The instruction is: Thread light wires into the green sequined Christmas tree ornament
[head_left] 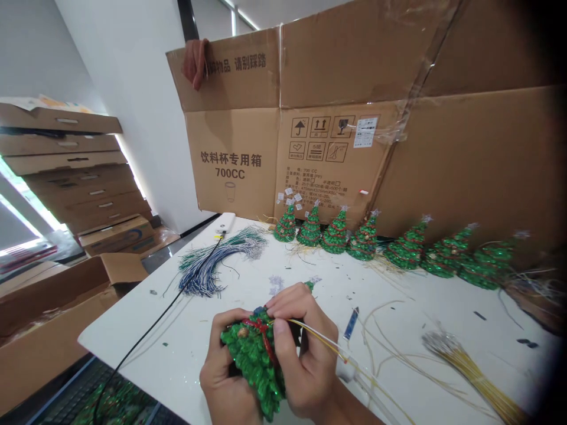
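My left hand (pixel 228 372) is wrapped round a green glittery Christmas tree ornament (pixel 254 357), which is tilted with red garland and gold balls on it. At the ornament's upper side, the thumb and fingers of my right hand (pixel 308 348) are pinched together on a thin yellow and white wire (pixel 316 334). That wire trails off to the lower right past my wrist. The exact spot under the fingertips is partly hidden. Just beyond my hands lie clear star-shaped pieces (pixel 276 284). A small blue strip (pixel 351 323) lies to the right.
Several finished-looking trees (pixel 335 233) with star tops line the back, before a tall cardboard sheet (pixel 345 65). A bundle of blue and green wires (pixel 204 265) lies left, crossed by a black cable (pixel 155 323). Yellow wires (pixel 478 378) lie right. An open carton (pixel 57 330) stands left.
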Demonstrator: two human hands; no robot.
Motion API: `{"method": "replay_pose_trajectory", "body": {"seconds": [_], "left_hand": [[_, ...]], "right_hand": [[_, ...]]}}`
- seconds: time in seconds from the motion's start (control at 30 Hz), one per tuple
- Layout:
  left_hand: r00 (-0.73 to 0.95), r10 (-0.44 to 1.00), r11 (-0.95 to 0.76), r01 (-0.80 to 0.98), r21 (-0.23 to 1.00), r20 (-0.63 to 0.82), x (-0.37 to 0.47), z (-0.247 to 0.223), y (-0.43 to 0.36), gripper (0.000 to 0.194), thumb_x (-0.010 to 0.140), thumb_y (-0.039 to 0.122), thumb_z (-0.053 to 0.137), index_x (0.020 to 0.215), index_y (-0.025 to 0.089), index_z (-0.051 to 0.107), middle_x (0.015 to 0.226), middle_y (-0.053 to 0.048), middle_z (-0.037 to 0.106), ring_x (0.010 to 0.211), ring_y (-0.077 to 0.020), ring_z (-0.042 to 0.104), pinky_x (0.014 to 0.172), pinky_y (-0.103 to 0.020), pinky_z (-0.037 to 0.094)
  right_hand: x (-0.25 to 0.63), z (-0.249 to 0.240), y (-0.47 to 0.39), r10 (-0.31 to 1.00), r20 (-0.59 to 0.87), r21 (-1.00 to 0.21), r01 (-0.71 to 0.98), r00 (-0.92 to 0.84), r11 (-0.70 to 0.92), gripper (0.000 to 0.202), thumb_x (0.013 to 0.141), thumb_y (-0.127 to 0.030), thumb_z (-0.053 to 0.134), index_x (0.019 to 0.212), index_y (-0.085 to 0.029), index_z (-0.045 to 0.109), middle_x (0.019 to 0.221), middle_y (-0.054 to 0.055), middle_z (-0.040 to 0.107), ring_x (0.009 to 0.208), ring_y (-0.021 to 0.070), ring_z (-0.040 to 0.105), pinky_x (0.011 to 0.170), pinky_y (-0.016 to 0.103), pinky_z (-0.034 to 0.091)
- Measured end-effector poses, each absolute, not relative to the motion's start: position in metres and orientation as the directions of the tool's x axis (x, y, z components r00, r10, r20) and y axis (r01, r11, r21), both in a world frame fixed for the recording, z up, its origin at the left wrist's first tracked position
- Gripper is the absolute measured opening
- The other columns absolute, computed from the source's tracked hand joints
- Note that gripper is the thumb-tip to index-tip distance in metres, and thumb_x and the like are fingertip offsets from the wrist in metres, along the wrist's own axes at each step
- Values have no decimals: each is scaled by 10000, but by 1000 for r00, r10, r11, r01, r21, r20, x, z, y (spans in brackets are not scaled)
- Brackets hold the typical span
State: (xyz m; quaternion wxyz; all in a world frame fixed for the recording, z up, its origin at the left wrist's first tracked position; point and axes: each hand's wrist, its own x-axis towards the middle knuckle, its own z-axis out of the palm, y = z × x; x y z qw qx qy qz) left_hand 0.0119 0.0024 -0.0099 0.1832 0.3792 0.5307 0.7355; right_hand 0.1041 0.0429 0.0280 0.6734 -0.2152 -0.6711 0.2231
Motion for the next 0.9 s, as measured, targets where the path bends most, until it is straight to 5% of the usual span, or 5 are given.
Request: {"method": "replay_pose_trajectory", "body": {"seconds": [0.3,0.5,0.6,0.73,0.9], "left_hand": [[-579,664,-419,235,877,473,7,-14,4,37,799,221,769,834,212,764,992,-18,681,876,-173,647,795,-241,505],[-449,649,-513,338,789,614,-11,-7,1,154,728,71,698,790,200,756,1057,-29,682,973,-195,665,837,-250,513],[-402,619,-541,405,737,675,-18,-1,-2,166,748,76,661,804,197,760,1052,-36,683,966,-201,662,843,-281,510],[-302,557,-626,460,630,774,-21,8,-7,158,779,67,675,786,207,749,1072,-40,670,974,-199,644,856,-313,509],[-144,403,-777,468,421,904,-14,24,-27,197,775,5,678,709,190,694,1031,-59,695,971,-228,617,837,-379,518]], "right_hand": [[108,26,46,584,811,-584,0,-26,812,171,892,-72,554,985,-208,600,892,49,603,849,221,615,762,431,501],[101,27,43,586,810,-586,-45,7,809,119,957,-145,515,1004,-222,593,941,53,591,912,229,605,795,425,503],[95,28,33,626,774,-631,20,95,776,74,985,-210,518,974,-234,587,991,48,585,1038,243,592,931,456,475],[88,20,12,719,626,-769,81,302,635,114,1008,-316,549,970,-239,624,1185,67,589,1296,259,494,1119,469,341],[76,9,-27,774,269,-846,-245,574,475,231,935,-442,671,1073,-261,636,1210,38,625,1201,227,583,1020,358,441]]}}
